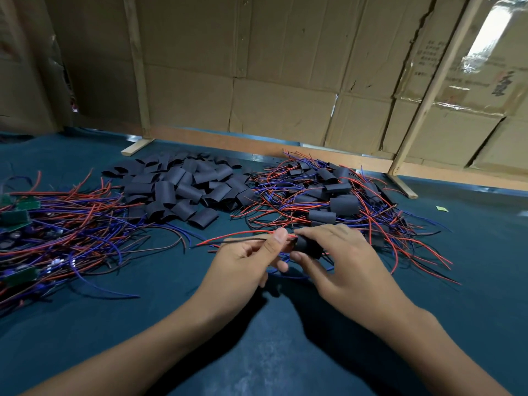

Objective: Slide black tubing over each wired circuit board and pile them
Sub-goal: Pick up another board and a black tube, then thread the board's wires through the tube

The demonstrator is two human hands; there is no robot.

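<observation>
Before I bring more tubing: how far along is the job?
Done: a heap of sleeved boards lies on the right. In hand: the right hand holds a black tube while the left hand pinches wires. Left: bare boards at left, plus loose tubes.

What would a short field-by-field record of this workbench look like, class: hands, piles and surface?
left hand: pinches wires
right hand: grips black tubing piece
bare boards pile: left side
empty tubing pile: centre, far
sleeved boards pile: right, far
surface: blue cloth
backdrop: cardboard wall
</observation>
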